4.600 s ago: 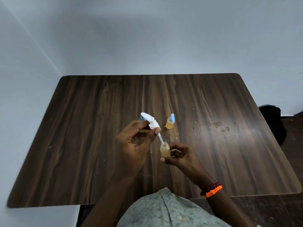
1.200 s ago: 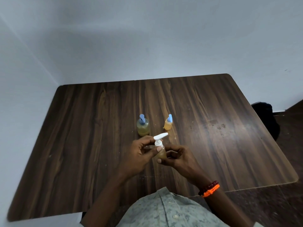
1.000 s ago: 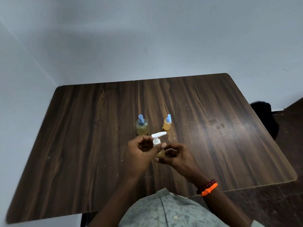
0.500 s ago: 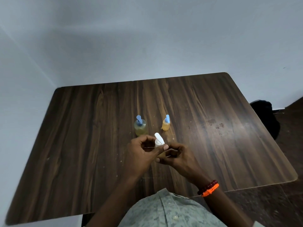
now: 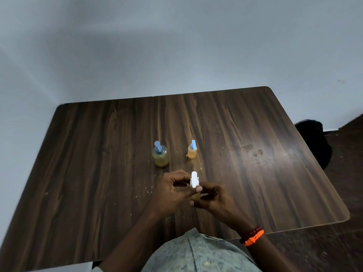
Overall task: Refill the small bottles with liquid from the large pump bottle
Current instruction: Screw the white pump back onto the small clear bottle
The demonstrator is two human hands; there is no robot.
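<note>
A small bottle of amber liquid (image 5: pixel 196 195) is held just above the table between both hands, mostly hidden by fingers. My right hand (image 5: pixel 213 199) grips its body. My left hand (image 5: pixel 171 190) pinches the white pump cap (image 5: pixel 194 179) that sits on the bottle's neck, its nozzle pointing away from me. Beyond the hands stand the large pump bottle (image 5: pixel 160 155) with a blue pump and yellowish liquid, and a second small bottle (image 5: pixel 192 151) with a blue pump and orange liquid, both upright.
The dark wooden table (image 5: pixel 265 169) runs up to grey walls at the back and left. A black object (image 5: pixel 316 140) sits on the floor past the table's right edge. Small crumbs and a smudge mark the tabletop.
The white pump cap went from above the open bottle, tube dipping in, down onto its neck. Over the last second my left hand has turned it, so the nozzle swung from pointing right to pointing away.
</note>
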